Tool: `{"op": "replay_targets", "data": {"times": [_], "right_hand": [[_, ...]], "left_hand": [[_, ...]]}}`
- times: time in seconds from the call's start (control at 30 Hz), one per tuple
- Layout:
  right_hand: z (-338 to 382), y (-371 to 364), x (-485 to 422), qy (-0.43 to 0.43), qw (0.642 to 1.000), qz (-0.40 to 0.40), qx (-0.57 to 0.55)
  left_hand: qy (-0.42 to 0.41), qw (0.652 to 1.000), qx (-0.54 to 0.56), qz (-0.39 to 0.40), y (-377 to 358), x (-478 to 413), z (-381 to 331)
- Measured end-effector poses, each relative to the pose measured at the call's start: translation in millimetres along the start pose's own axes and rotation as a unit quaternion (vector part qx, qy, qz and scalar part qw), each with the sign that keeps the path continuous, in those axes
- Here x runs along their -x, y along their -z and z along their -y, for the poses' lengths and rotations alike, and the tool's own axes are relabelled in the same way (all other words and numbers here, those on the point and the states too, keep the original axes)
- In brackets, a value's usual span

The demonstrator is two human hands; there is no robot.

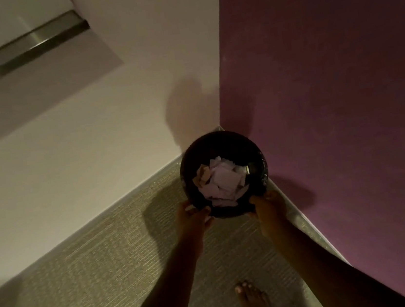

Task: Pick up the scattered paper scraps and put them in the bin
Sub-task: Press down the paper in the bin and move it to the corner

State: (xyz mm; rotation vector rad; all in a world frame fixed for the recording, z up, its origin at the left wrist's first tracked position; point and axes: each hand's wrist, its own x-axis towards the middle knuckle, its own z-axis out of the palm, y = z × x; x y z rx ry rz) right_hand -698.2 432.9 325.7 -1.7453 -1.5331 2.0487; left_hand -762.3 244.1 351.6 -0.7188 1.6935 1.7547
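Observation:
A round black bin (220, 138) stands in the corner where the white wall meets the purple wall. Inside it lies a heap of white and pale paper scraps (221, 180). My left hand (193, 215) grips the bin's near rim on the left side, thumb over the edge. My right hand (266, 206) grips the near rim on the right side. Both arms reach forward from the bottom of the view. No loose scraps show on the floor.
The floor (97, 281) is a ribbed greenish carpet. A white wall (92, 141) runs along the left and a purple wall (331, 112) along the right. My bare foot (252, 300) stands near the bottom. A metal ledge (30, 47) is at the top left.

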Motion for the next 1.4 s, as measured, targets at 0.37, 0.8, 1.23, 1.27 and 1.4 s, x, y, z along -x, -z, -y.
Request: {"op": "replay_targets", "data": {"times": [0.37,0.8,1.23,1.27,1.4], "right_hand": [[41.7,-55.9,-119.8,0.011,1.000,0.009,0.019],[35.2,-82.5,-165.7,-0.048,0.999,-0.010,-0.023],[45.8,-96.1,-166.6,-0.028,0.998,-0.012,-0.054],[48.5,-94.4,-164.1,-0.029,0.998,-0.001,-0.049],[55.5,-86.2,-165.8,-0.076,0.995,0.052,-0.040]], "left_hand": [[0.000,1.000,-0.013,-0.024,-47.3,-121.0,-26.7],[0.023,1.000,-0.009,0.003,-56.1,-167.1,-36.5],[0.017,0.996,-0.054,0.064,-58.7,-171.2,-50.2],[0.021,0.995,-0.057,0.075,-58.9,-168.2,-52.3],[0.015,0.991,-0.086,0.100,-59.2,-158.4,-56.1]]}}
